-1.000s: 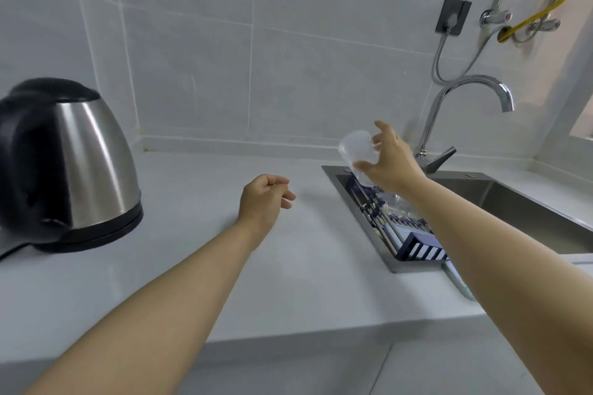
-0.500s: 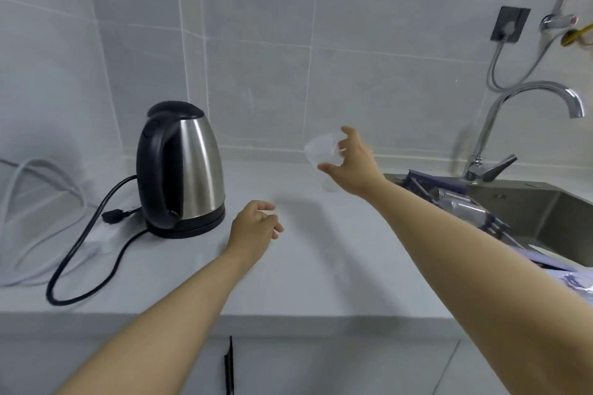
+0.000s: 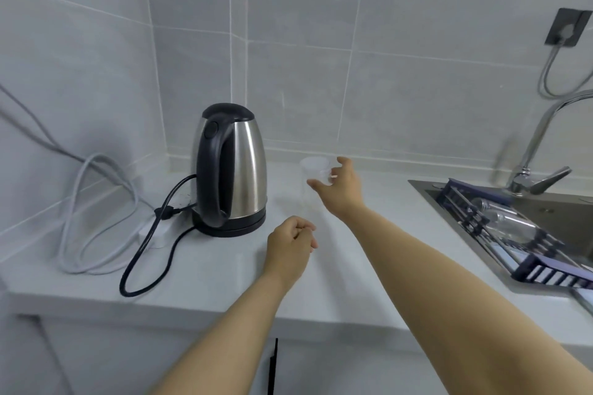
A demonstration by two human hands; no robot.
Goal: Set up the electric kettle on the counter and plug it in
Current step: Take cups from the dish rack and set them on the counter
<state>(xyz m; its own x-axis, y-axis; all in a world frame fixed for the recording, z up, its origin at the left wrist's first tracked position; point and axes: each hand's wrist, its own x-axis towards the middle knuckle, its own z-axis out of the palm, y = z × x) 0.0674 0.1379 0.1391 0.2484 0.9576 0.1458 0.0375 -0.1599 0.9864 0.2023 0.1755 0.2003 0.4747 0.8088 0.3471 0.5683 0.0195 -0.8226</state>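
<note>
- The stainless-steel electric kettle with a black lid and black handle stands upright on its round black base, near the back left corner of the pale grey counter, handle turned toward the front.
- A black power cord runs from the base, loops forward toward the counter's front edge and ends in a black plug at a white power strip just left of the base; whether the plug is seated in the strip cannot be told.
- A coiled grey cable lies at the counter's left edge, beside the strip.
- The right hand reaches over the counter's back edge, just right of the kettle, thumb and fingers curled round a small clear plastic cup; whether the cup touches the counter cannot be told.
- The left hand hovers over the middle of the counter, in front of the kettle, fingers curled into a loose fist holding nothing.
- At the counter's right end a steel sink holds a dark blue slatted rack, with a chrome tap behind it.
- A dark wall socket with a grey cable plugged in sits on the tiled wall above the tap.
</note>
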